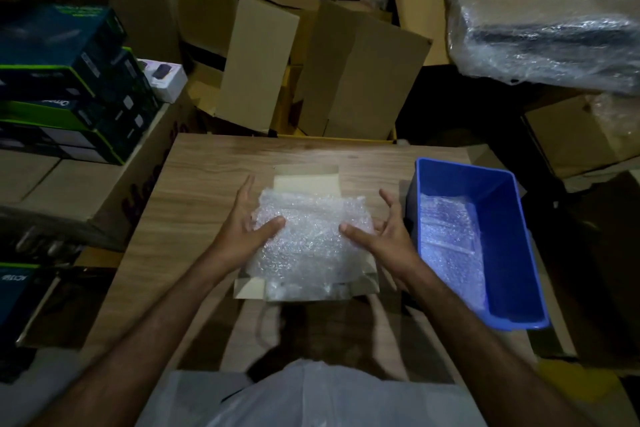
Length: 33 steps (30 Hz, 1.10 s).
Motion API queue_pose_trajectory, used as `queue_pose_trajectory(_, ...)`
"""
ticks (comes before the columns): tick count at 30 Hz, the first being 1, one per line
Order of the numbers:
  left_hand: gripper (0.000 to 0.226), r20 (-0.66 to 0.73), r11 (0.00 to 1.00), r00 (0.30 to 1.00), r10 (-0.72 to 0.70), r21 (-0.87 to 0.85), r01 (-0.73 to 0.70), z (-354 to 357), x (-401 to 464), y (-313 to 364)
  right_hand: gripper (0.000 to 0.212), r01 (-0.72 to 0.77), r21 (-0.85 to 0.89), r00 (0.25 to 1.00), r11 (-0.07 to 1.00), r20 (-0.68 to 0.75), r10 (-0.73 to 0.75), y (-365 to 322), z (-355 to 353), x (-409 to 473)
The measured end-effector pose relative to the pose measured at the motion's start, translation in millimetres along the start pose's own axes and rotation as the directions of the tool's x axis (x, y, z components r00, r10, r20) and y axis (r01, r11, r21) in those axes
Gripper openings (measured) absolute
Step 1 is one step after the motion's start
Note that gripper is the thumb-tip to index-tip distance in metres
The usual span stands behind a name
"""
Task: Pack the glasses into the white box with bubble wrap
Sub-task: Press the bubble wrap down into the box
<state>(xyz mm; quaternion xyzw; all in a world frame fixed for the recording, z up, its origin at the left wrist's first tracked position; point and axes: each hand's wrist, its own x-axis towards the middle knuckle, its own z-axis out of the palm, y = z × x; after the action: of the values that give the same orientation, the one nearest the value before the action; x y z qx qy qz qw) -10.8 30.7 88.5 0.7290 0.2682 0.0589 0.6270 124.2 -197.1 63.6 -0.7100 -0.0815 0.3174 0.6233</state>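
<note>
A crumpled sheet of bubble wrap (308, 239) lies over the open white box (306, 184) in the middle of the wooden table (194, 184). The box's back flap stands up behind the wrap and its front flap (249, 288) shows below it. My left hand (247, 222) is at the wrap's left edge, thumb pressing on the wrap and fingers straight. My right hand (382, 230) is spread at the right edge, thumb touching the wrap. No glasses show; the wrap hides the inside of the box.
A blue plastic bin (485, 184) holding more bubble wrap (450, 239) stands right of the box. Stacked dark product boxes (65, 80) sit at the left, brown cartons (311, 62) behind the table, and a plastic-wrapped bundle (547, 21) at the upper right.
</note>
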Motion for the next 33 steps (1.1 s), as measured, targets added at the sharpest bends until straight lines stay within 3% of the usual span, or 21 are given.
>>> queue_pose_trajectory(2, 0.093, 0.007, 0.999, 0.999, 0.035, 0.019, -0.035, -1, 1, -10, 0.113, 0.076, -0.056, 0.996, 0.996, 0.058, -0.073, 9, -3, -3)
queue_pose_trajectory(4, 0.074, 0.041, 0.997, 0.997, 0.067, 0.035, -0.068, -4, 5, -16, 0.103, 0.151, -0.2, 0.982, 0.968, 0.144, -0.123, 11, -2, -4)
queue_pose_trajectory(6, 0.064, 0.11, 0.996, 0.993, 0.032, 0.076, -0.041, -9, 7, -18, 0.084, 0.179, -0.346, 0.977, 0.921, 0.172, -0.126, 13, 1, -2)
queue_pose_trajectory(8, 0.078, 0.191, 0.989, 0.981, -0.041, 0.147, 0.013, -15, 8, -20, 0.057, 0.193, -0.465, 0.981, 0.864, 0.125, -0.151, 16, 5, 5)
queue_pose_trajectory(10, 0.083, 0.221, 0.964, 0.972, -0.075, 0.265, 0.015, -17, 9, -20, 0.027, 0.226, -0.514, 0.974, 0.827, 0.099, -0.204, 21, 7, 14)
queue_pose_trajectory(11, 0.073, 0.199, 0.936, 0.978, -0.06, 0.352, -0.015, -16, 10, -22, 0.018, 0.234, -0.512, 0.972, 0.827, 0.104, -0.211, 23, 7, 17)
queue_pose_trajectory(14, 0.02, 0.117, 0.833, 0.991, 0.071, 0.539, -0.123, -13, 17, -29, 0.015, 0.207, -0.571, 0.978, 0.794, 0.1, -0.183, 22, 7, 19)
queue_pose_trajectory(15, 0.014, 0.108, 0.804, 0.987, 0.12, 0.573, -0.16, -14, 19, -33, 0.015, 0.226, -0.583, 0.974, 0.781, 0.114, -0.196, 19, 7, 17)
queue_pose_trajectory(19, 0.016, 0.148, 0.798, 0.971, 0.186, 0.554, -0.237, -15, 22, -46, 0.011, 0.317, -0.591, 0.948, 0.742, 0.179, -0.263, 16, 7, 16)
queue_pose_trajectory(22, 0.022, 0.2, 0.775, 0.956, 0.217, 0.56, -0.293, -15, 19, -52, 0.012, 0.392, -0.664, 0.919, 0.637, 0.242, -0.313, 23, 7, 16)
queue_pose_trajectory(26, 0.038, 0.252, 0.728, 0.93, 0.27, 0.578, -0.368, -16, 20, -60, 0.038, 0.498, -0.656, 0.865, 0.567, 0.323, -0.385, 33, 9, 19)
queue_pose_trajectory(30, 0.043, 0.254, 0.716, 0.922, 0.293, 0.58, -0.388, -20, 23, -71, 0.03, 0.466, -0.649, 0.884, 0.602, 0.318, -0.342, 38, 6, 20)
queue_pose_trajectory(33, 0.032, 0.299, 0.713, 0.91, 0.287, 0.568, -0.411, -25, 21, -79, 0.024, 0.401, -0.679, 0.916, 0.615, 0.323, -0.239, 38, 3, 13)
